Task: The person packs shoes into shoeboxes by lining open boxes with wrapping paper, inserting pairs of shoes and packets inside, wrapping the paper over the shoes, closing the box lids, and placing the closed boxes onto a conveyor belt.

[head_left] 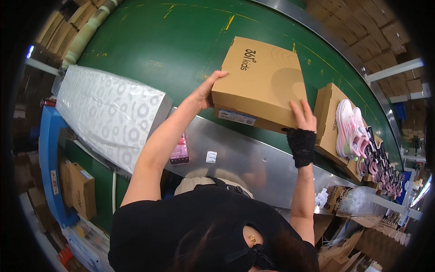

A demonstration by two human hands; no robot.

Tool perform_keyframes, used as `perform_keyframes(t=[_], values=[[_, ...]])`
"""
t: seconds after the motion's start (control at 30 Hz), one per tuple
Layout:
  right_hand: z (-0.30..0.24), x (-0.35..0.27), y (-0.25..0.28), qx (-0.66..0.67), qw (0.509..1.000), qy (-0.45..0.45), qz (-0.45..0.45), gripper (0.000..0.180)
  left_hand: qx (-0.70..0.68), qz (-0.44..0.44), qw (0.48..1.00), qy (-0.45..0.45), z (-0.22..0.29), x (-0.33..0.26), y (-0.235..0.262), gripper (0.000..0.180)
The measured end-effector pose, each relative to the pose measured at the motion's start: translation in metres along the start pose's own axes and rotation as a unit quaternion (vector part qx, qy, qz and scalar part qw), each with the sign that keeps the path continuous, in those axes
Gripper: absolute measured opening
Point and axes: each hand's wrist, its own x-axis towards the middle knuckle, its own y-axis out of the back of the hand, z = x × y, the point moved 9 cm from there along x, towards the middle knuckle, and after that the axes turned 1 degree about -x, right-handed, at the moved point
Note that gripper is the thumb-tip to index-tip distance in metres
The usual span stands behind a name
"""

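A closed brown cardboard shoebox (260,86) is between my two hands, over the near side of the green conveyor belt. My left hand (209,90) grips its left side, thumb near the top edge and the other fingers hidden behind the side wall. My right hand (302,131), in a black fingerless glove, lies with its fingers on the lid's near right corner. A white and blue label (237,116) shows on the box's near side. Right of it, another brown shoebox (327,119) stands beside a pair of pink and white sneakers (349,127).
A stack of white patterned paper (108,106) lies at the left. On the metal ledge (226,140) are a phone (180,149) and a small white label (211,157). More shoes (385,174) line the belt (181,41) at right. A blue frame (50,167) stands at far left.
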Motion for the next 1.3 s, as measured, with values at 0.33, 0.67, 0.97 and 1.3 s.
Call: perform_keyframes(t=[0.33,0.67,0.97,1.3], values=[[-0.038,-0.062,-0.076,0.181,0.98,0.081,-0.017,0.054,-0.147,0.063,0.943,-0.291,-0.025,-0.182,0.078,0.057],[-0.149,-0.177,-0.217,0.121,0.892,0.388,-0.199,0.037,-0.271,0.413,0.675,-0.548,-0.17,-0.401,0.184,0.034],[-0.138,-0.174,-0.205,0.229,0.897,0.348,-0.145,0.017,-0.501,0.627,0.489,-0.341,-0.352,-0.471,0.308,0.101],[-0.096,-0.146,-0.233,0.509,0.808,-0.052,-0.292,0.018,-0.457,0.666,0.462,-0.367,-0.342,-0.479,0.356,0.081]])
